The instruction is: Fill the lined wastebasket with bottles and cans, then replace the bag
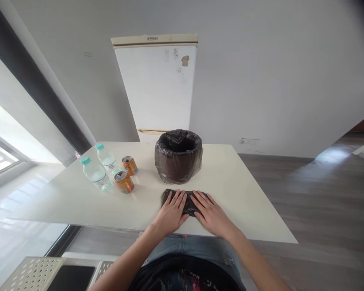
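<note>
A folded black plastic bag (188, 205) lies flat on the white table near its front edge. My left hand (172, 210) rests palm down on the bag's left part, fingers stretched out. On the bag's right part my right hand (210, 212) lies the same way, fingers spread. Just beyond them stands a trash bin (178, 161) lined with a black plastic bag whose edge hangs over the rim. Most of the bin's inside is dark.
Two clear plastic bottles with teal caps, a nearer bottle (94, 174) and a farther bottle (106, 158), stand at the left. Beside them are two orange cans, one nearer can (124, 182) and one farther can (130, 165). A white fridge (157, 89) stands behind the table (242, 202).
</note>
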The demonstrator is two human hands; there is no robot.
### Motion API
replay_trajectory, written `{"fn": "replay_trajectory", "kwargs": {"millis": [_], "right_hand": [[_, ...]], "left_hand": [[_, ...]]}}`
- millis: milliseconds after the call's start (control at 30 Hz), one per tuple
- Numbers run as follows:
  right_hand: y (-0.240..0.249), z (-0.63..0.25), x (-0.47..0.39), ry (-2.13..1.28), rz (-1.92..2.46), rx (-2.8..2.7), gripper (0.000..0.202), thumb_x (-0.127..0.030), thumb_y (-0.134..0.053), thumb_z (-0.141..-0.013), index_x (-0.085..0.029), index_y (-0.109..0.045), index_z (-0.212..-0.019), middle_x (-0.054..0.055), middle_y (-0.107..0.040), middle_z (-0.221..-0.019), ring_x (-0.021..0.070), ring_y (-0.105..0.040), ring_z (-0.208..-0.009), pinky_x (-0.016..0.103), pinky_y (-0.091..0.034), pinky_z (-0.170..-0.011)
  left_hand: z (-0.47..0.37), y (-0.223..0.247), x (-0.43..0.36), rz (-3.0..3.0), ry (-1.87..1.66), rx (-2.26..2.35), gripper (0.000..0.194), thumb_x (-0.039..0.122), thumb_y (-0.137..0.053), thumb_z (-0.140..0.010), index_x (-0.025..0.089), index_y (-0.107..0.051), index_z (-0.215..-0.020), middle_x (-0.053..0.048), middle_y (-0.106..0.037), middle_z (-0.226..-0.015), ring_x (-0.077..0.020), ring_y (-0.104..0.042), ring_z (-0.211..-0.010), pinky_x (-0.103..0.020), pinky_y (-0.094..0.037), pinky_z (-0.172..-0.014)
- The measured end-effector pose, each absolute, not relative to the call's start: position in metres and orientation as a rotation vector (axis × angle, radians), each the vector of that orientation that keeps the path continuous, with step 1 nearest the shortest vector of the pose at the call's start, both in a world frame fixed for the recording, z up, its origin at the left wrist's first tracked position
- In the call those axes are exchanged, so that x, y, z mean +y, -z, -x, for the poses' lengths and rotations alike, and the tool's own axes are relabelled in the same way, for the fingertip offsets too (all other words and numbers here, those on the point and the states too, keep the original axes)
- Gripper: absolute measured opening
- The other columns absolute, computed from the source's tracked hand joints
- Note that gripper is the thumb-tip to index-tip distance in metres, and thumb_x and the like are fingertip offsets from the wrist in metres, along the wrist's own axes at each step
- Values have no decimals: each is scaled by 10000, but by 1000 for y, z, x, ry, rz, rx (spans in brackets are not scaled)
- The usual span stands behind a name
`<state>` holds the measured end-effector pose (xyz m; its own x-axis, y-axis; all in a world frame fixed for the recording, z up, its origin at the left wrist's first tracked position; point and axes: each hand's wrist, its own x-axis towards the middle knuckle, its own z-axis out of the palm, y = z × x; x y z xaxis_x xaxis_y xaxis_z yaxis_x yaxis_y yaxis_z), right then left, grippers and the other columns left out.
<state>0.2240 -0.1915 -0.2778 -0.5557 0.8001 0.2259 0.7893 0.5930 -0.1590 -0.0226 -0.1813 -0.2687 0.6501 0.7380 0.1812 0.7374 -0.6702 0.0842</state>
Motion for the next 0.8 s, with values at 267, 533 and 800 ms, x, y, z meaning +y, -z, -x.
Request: {"fn": "replay_trajectory", "kwargs": {"millis": [267, 533, 800], "right_hand": [[280, -225, -192, -45, 1302, -2541, 648, -376, -410, -1087, -233, -226, -1692, 82, -309, -1714, 276, -315, -1583, 546, -338, -1270], [282, -225, -191, -37, 1298, -2549, 657, -395, -380, -1094, -225, -191, -1699, 76, -262, -1727, 283, -313, -1583, 548, -323, -1275], [280, -225, -192, -65, 1315, -2543, 636, -422, -385, -1094, -224, -258, -1685, 80, -275, -1724, 279, -308, -1586, 542, -294, -1286]], "left_hand": [[-15, 264, -197, -2956, -371, 1194, 693, 420, -329, -1076, 93, -243, -1680, -167, -333, -1699, -323, -192, -1622, -553, -127, -1321], [-17, 288, -200, -2890, -389, 1349, 796, 490, -423, -1029, 96, -213, -1687, -186, -339, -1688, -400, -210, -1606, -708, -86, -1282], [9, 292, -191, -2837, -373, 1399, 765, 532, -375, -1057, 53, -308, -1649, -202, -283, -1711, -372, -232, -1603, -583, -170, -1301]]}}
